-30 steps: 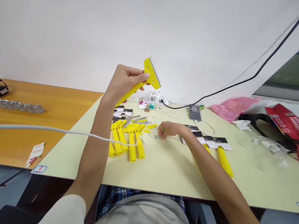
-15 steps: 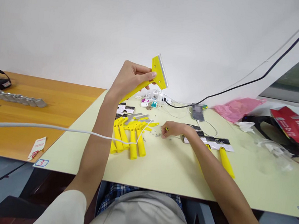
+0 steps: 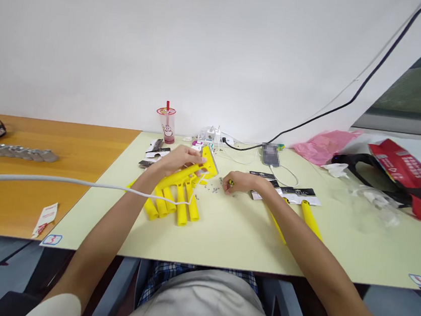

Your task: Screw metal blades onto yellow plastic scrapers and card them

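My left hand (image 3: 178, 159) is closed around a yellow scraper (image 3: 210, 164), low over the table with its wide blade head pointing to the right. Beneath it lies a group of other yellow scraper handles (image 3: 182, 209), their heads partly hidden by my hand. My right hand (image 3: 241, 182) is closed at the table surface, and a small yellow-and-black object (image 3: 231, 183) pokes out between its fingers; most of it is hidden. Small loose screws (image 3: 215, 190) are scattered just left of that hand.
Black-and-white packages (image 3: 297, 194) and a yellow handle (image 3: 311, 220) lie to the right, with a phone (image 3: 270, 154) behind. A drink cup (image 3: 167, 125) stands at the back. A white cable (image 3: 78, 180) crosses in front of my left arm. A red bag (image 3: 409, 170) sits far right.
My left hand has come down with the scraper from in front of the wall to just above the handles. The cup behind has come into view. My right hand stays beside the screws.
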Motion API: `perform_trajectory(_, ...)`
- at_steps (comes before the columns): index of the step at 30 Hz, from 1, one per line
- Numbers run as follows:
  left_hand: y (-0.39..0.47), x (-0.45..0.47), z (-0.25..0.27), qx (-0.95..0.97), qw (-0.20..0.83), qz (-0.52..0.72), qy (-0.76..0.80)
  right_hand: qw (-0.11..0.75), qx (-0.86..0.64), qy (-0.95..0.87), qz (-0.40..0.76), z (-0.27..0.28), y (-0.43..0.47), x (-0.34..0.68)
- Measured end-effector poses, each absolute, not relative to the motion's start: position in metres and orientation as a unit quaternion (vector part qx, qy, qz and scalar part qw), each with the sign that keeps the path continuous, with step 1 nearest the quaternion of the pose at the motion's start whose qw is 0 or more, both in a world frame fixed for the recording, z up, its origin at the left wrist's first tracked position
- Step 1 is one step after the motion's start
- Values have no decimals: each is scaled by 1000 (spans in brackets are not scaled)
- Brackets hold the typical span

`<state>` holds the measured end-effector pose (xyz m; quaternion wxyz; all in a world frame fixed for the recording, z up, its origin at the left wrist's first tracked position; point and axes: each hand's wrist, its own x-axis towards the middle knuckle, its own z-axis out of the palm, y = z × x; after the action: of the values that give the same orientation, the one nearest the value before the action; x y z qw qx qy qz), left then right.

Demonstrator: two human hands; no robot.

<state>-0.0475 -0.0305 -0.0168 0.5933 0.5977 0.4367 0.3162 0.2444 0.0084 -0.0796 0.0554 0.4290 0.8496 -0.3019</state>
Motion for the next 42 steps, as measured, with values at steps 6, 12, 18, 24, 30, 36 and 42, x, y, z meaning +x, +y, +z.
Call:
perform_trajectory(6,-44,-60,-55,516,672,316,428,35,440,856,-269,-86,6,240)
perform_trajectory(12,-53,-68,-77,490,684,341,418,-60,440,873,-202,-71,-3,228)
perform_trajectory(18,-58,-65,-86,511,659,357,421,-229,336,890,-207,-45,-8,179)
perform_trajectory(24,-57,-66,-91,516,649,371,419,-217,380,869,-232,-43,-3,146)
perform_trajectory(30,-56,-65,-93,525,641,379,412,-171,454,787,-382,-35,-3,145)
perform_trajectory(36,-60,-65,-88,541,627,371,419,-167,476,713,-487,-35,6,144)
perform_trajectory(42,-57,-67,-95,549,637,369,394,-117,439,725,-518,-35,14,151)
